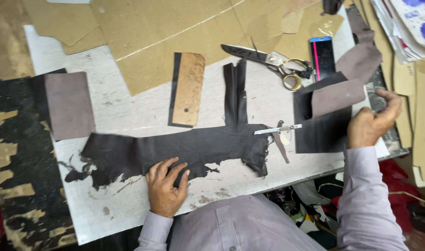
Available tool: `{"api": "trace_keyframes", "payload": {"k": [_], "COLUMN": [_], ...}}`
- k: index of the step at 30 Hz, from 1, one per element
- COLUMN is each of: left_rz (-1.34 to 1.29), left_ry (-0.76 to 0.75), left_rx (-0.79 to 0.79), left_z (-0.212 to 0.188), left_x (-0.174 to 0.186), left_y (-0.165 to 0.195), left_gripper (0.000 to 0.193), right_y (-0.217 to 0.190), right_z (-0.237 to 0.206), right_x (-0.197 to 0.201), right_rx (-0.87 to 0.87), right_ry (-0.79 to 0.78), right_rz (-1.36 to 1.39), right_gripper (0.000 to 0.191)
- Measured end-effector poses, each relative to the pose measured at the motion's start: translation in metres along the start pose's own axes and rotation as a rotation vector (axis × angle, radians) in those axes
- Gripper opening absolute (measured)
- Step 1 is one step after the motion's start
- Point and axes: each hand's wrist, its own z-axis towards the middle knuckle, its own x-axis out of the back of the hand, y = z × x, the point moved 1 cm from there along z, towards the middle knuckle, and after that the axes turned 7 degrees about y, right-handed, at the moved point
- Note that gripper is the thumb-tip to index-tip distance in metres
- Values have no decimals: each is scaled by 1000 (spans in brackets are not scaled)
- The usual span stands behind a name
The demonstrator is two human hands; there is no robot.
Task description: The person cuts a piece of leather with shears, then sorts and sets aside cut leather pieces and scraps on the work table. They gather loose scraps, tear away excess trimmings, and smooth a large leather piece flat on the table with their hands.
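My left hand lies flat, fingers spread, pinning the long dark leather strip to the desk so it cannot slide. My right hand has its grip closed on the edge of a dark cut panel. One pair of scissors, one small knife and one phone lie nearby.

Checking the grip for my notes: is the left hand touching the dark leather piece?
Touching. The head view shows the left hand lying flat on the dark leather piece, fingers spread over its lower edge.
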Motion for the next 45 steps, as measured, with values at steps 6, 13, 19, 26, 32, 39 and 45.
{"api": "trace_keyframes", "payload": {"k": [6, 13, 19, 26, 32, 39, 45], "left_rz": [-2, -40, -307, 195, 389, 427, 264], "left_ry": [21, 17, 129, 616, 421, 631, 399], "left_rx": [-1, 4, 180, 363, 668, 336, -122], "left_z": [3, 7, 21, 112, 156, 136, 116], "left_x": [2, 13, 39, 110, 135, 139, 141], "left_y": [-1, 1, -10, -141, -214, -191, -103], "left_gripper": [19, 19, 18, 33, 52, 18, 36], "right_y": [-99, -217, -268, -271, -251, -211, -215], "right_z": [-33, -47, -42, -36, -35, -52, -91], "right_x": [-50, -180, -251, -206, -128, -72, -51], "right_rx": [-104, 256, 522, 312, 226, 30, -180], "right_ry": [-443, -792, -965, -880, -813, -805, -786], "right_rz": [437, 393, 175, 358, 441, 471, 618], "right_gripper": [17, 69, 117, 84, 73, 47, 55]}}
